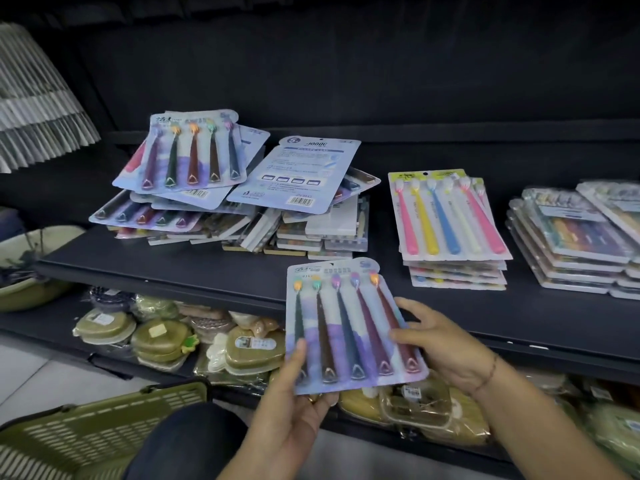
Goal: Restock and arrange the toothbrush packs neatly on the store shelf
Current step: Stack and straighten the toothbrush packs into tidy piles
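Note:
A toothbrush pack (pixel 349 327) with dark-handled brushes on a pale purple card is held in front of the black shelf (pixel 207 268). My left hand (pixel 294 400) grips its lower left corner, thumb on the front. My right hand (pixel 440 344) pinches its right edge. On the shelf lies a messy heap of like packs (pixel 194 157), some face down (pixel 294 174), over flat boxed packs (pixel 311 233). To the right sits a neat stack with bright pink, yellow and blue brushes (pixel 450 216), then further stacks (pixel 575 237).
A green plastic basket (pixel 93 427) stands at lower left beside my dark-clad knee (pixel 187 441). The lower shelf holds wrapped olive and beige items (pixel 162 337). A pale green basin (pixel 27 268) sits at far left, with a pleated lampshade (pixel 38 109) above it.

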Motion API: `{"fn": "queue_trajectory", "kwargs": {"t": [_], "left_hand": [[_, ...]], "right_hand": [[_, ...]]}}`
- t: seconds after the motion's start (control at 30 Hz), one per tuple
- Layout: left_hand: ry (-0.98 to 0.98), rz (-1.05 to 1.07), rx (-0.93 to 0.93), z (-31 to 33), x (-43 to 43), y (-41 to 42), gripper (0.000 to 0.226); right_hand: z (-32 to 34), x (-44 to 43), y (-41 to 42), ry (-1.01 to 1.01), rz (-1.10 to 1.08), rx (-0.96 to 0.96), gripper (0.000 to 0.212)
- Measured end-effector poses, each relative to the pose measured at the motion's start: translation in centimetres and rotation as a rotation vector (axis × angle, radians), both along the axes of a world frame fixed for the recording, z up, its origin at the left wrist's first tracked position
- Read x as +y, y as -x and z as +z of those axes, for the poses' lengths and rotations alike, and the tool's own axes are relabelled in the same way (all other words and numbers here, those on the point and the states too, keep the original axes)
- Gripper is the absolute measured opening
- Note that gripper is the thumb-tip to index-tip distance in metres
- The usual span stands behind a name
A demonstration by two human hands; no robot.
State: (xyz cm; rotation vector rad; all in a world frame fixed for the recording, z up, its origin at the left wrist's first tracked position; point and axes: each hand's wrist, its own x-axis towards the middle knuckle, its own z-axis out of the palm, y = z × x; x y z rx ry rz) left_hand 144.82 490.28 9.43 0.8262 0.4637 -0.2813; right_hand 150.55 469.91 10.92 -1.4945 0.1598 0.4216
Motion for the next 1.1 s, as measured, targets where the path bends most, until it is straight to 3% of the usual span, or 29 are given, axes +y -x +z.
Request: {"fn": "queue_trajectory", "kwargs": {"t": [0.07, 0.2, 0.37, 0.4, 0.53, 0.63, 0.7, 0.77, 0.83, 1.1], "left_hand": [[0.007, -0.021, 0.014, 0.0, 1.4, -0.3, 0.056], [-0.148, -0.125, 0.069, 0.1, 2.1, -1.4, 0.031], [-0.222, 0.026, 0.076, 0.5, 3.0, -3.9, 0.016], [-0.206, 0.063, 0.083, 0.5, 3.3, -4.4, 0.012], [-0.133, 0.154, 0.142, 0.3, 3.9, -5.8, 0.005], [-0.136, 0.16, 0.159, -0.3, 3.9, -5.8, 0.004], [-0.138, 0.155, 0.168, -0.5, 4.0, -5.8, 0.004], [-0.133, 0.146, 0.177, -0.6, 4.1, -5.8, 0.004], [-0.116, 0.133, 0.175, -0.6, 4.1, -6.0, 0.011], [-0.024, 0.086, 0.121, -0.1, 4.4, -6.2, 0.036]], "right_hand": [[0.5, -1.9, -0.5, -0.009, 0.033, 0.017, 0.041], [1.0, -3.0, -2.3, 0.076, 0.116, 0.0, 0.036], [2.4, -0.5, -3.9, 0.863, 0.109, -0.489, 0.028], [3.0, 0.3, -4.1, 0.917, 0.096, -0.568, 0.033], [5.4, 3.7, -6.0, 0.723, 0.008, -0.557, 0.039], [6.5, 5.9, -8.1, 0.943, -0.113, -0.603, 0.039], [7.2, 7.2, -9.4, 0.818, -0.187, -0.605, 0.04], [8.2, 8.9, -10.5, 0.386, -0.163, -0.387, 0.041], [8.9, 10.3, -11.4, 0.104, -0.134, -0.168, 0.041], [9.2, 8.9, -9.7, -0.05, -0.143, -0.276, 0.012]]}}
